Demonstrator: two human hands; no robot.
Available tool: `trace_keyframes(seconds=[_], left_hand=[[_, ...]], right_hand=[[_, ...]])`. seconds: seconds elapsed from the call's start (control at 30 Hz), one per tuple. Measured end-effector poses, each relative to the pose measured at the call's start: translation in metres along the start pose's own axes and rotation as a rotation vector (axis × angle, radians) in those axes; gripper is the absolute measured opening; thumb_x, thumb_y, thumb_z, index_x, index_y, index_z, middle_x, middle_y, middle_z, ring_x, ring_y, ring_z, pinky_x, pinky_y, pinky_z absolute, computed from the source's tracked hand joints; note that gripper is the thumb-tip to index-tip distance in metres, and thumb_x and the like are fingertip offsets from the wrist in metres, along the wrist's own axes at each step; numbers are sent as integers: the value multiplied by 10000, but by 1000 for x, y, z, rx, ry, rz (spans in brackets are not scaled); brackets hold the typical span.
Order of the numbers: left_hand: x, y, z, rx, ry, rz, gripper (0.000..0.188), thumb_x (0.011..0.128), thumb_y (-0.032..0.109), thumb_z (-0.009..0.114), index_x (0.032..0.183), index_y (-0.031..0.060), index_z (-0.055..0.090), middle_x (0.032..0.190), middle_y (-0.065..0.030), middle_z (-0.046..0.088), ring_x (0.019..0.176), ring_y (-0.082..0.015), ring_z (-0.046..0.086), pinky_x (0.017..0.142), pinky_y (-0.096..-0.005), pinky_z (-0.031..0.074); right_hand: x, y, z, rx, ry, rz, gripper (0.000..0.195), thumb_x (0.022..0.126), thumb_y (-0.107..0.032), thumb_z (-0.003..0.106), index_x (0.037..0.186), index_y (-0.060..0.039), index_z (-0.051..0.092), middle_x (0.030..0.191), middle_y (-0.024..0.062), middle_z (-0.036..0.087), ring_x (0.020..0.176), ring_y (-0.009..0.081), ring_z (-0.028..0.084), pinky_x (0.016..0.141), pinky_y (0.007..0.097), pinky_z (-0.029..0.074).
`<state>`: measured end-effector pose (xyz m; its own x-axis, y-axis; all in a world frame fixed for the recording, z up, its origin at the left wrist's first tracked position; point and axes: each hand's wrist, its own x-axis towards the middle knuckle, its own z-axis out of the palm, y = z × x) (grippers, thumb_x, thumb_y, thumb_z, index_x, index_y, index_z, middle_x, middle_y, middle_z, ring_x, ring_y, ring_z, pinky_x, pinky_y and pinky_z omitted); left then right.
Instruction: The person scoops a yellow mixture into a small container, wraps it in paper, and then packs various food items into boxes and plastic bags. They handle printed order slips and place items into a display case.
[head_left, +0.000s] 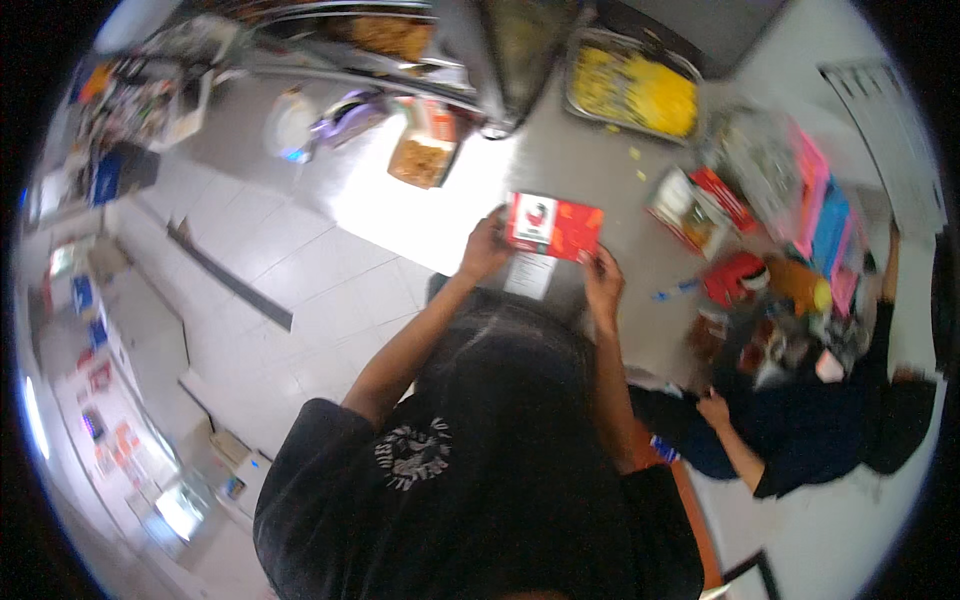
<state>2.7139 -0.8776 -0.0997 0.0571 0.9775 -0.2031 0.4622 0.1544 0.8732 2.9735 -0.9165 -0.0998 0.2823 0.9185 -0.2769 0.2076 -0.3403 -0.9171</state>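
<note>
Between my two hands is a red and white printed carton (555, 226), held above the edge of a metal counter (615, 172). My left hand (486, 244) grips its left end. At its lower right corner, my right hand (602, 277) holds on with thumb and fingers. A white paper slip (530, 274) with writing shows just below the carton; whether it is attached cannot be told. Further along the counter to the left stands an open carton of brown food (422, 159). Another open carton with food (690, 210) lies to the right of my hands.
A metal tray of yellow food (634, 86) stands at the back right, near a metal-framed unit (465, 97). Plastic bags (757, 161), a red pouch-like item (735, 277) and an orange bottle (799, 285) crowd the right. A co-worker in dark clothes (810, 435) is close on the right.
</note>
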Motion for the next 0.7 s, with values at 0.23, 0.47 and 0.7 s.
trace_keyframes(seconds=[0.23, 0.47, 0.7], left_hand=[[45, -17, -175, 169, 610, -107, 599, 765, 195, 798, 1251, 29, 490, 1116, -189, 586, 958, -360, 617, 839, -427, 500], [139, -123, -347, 529, 575, 262, 937, 670, 84, 814, 1460, -28, 323, 1353, -267, 473, 1271, -412, 459, 1099, -459, 373], [102, -108, -312, 54, 274, 162, 745, 724, 132, 816, 1359, -4, 451, 973, -148, 575, 863, -302, 610, 776, -392, 510]], right_hand=[[-7, -42, 16, -270, 338, -85, 340, 965, -207, 672, 1237, -10, 620, 1090, 94, 662, 963, 151, 641, 818, 271, 520], [-25, -178, 240, 27, -350, -188, 265, 973, -170, 634, 1194, -25, 633, 1095, 68, 657, 964, 141, 618, 834, 293, 516], [17, -167, 457, 42, -196, -56, 428, 941, -327, 676, 1272, -69, 595, 994, 63, 587, 863, 173, 584, 731, 308, 476]])
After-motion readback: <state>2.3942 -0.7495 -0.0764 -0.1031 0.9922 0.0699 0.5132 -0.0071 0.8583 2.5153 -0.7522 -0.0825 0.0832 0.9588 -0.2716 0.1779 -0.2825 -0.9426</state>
